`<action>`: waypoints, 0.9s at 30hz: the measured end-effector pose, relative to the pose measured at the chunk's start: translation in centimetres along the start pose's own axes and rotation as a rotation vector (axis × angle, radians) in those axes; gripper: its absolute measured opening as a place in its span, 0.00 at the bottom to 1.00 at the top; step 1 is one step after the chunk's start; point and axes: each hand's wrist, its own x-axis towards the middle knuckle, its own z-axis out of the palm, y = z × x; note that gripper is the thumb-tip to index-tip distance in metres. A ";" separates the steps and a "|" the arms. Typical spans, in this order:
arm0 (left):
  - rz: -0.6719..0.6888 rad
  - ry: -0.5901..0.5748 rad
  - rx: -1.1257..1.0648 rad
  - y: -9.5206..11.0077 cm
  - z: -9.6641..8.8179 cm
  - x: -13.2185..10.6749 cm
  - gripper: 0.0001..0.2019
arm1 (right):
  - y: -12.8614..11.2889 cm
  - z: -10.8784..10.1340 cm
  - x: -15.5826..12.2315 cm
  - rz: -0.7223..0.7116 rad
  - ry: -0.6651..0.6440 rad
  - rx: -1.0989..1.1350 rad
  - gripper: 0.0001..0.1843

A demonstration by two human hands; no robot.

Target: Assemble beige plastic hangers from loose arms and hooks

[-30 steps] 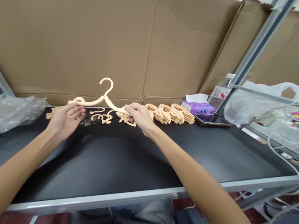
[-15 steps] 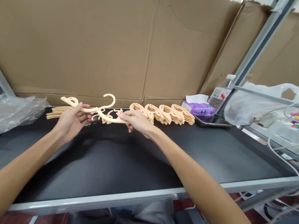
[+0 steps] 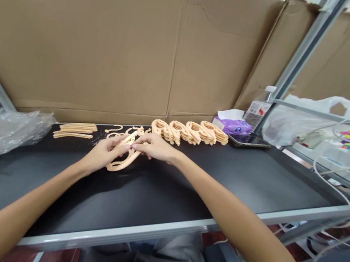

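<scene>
A cream plastic folding hanger (image 3: 118,166) is between my hands, its arms now swung together into a narrow loop above the black table (image 3: 164,192). My left hand (image 3: 103,153) grips its left side, thumb on top. The fingers of my right hand (image 3: 157,147) pinch it from the right, and they hide part of the middle. Just behind my hands lie several loose cream hook pieces (image 3: 114,128). To the left, several slim cream bars (image 3: 76,130) are laid in a pile. A row of stacked folded hangers (image 3: 193,133) stands right of my right hand.
Crumpled clear plastic wrap (image 3: 5,132) covers the left end. Behind the table rises a cardboard wall (image 3: 108,47). At the back right are a purple tissue pack (image 3: 233,127), a phone (image 3: 249,140) and a clear bottle (image 3: 260,107). White cables (image 3: 337,191) hang at the far right.
The hanger was spread wide with its hook up; now it is folded together and lower. My left hand has moved right, close to my right hand, uncovering the pile of bars.
</scene>
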 end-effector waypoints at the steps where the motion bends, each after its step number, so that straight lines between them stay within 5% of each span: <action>1: 0.011 -0.015 0.019 -0.1 -0.1 0.0 0.36 | 0.1 0.0 0.0 -0.007 0.002 -0.004 0.09; 10: 0.068 -0.069 0.358 0.0 -0.2 -0.6 0.49 | 0.2 -0.1 0.0 -0.083 0.050 -0.191 0.06; 18: 0.128 -0.040 0.382 0.3 -0.5 -0.8 0.39 | -0.2 -0.6 -0.5 -0.229 0.315 -0.350 0.14; 23: 0.058 -0.061 0.198 0.5 -0.6 -1.0 0.39 | 0.0 -1.0 -0.9 -0.332 0.071 -0.471 0.39; 27: 0.053 -0.110 0.118 0.8 -0.7 -1.1 0.42 | 0.0 -0.9 -0.9 -0.347 -0.034 -0.499 0.38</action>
